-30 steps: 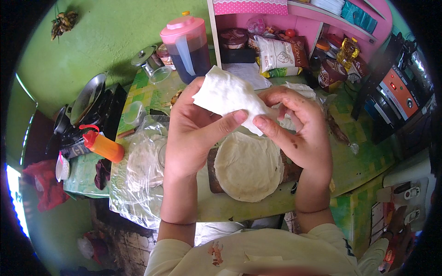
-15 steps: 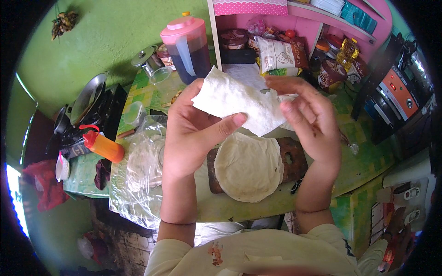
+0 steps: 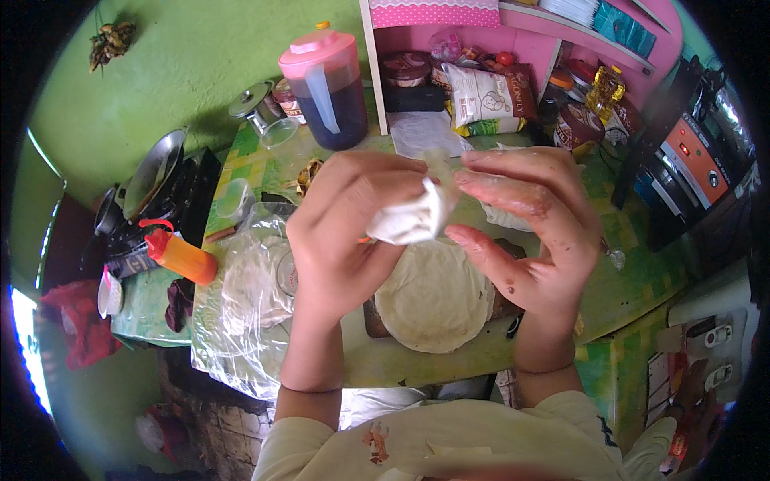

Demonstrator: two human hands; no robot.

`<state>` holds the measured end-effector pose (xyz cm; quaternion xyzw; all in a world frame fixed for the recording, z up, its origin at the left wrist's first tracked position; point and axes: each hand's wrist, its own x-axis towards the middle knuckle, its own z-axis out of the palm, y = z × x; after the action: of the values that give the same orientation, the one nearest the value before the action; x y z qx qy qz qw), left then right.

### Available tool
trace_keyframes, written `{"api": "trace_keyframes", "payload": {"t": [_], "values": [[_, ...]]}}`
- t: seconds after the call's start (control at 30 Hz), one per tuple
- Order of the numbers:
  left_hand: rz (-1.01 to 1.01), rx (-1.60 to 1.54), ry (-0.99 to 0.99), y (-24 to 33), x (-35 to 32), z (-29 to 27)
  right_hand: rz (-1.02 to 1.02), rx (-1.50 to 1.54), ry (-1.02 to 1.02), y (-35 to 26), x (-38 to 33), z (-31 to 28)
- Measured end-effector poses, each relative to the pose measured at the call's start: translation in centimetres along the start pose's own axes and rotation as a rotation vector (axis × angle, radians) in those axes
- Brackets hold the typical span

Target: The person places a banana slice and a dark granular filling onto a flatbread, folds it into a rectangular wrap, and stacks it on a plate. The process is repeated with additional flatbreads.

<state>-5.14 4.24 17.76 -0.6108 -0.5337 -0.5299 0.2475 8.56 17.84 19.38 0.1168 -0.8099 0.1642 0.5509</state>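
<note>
Folded white wrapper held up above the round flat dough sheet on the table, clamped inside the closed fingers of the left hand, only one end poking out toward the right hand. Right hand raised beside it, palm inward, fingers spread and loosely curved, fingertips just at the wrapper's edge. Pale, soft, creased, bunched into a small wad.

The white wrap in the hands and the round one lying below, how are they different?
The folded wrap is bunched small and held up by the left hand, near the right hand. The round flat wrap lies spread open on the board, untouched. Both look pale and thin.
</note>
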Motion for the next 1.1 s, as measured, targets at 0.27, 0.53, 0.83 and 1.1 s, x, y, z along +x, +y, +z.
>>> {"api": "trace_keyframes", "payload": {"t": [0.27,0.53,0.83,1.1], "values": [[0.287,0.160,-0.024,0.5,0.5,0.2,0.050,0.138,-0.086,-0.2,-0.3,-1.5],[0.142,-0.111,-0.185,1.4,0.2,-0.5,0.040,0.191,-0.185,-0.9,-0.2,-1.8],[-0.122,-0.311,-0.271,0.7,-0.3,-1.1,0.101,0.319,-0.122,-0.3,-0.3,-1.9],[-0.351,-0.584,-0.265,0.0,-0.5,-0.9,0.270,0.329,-0.075,0.3,-0.7,-2.0]]}}
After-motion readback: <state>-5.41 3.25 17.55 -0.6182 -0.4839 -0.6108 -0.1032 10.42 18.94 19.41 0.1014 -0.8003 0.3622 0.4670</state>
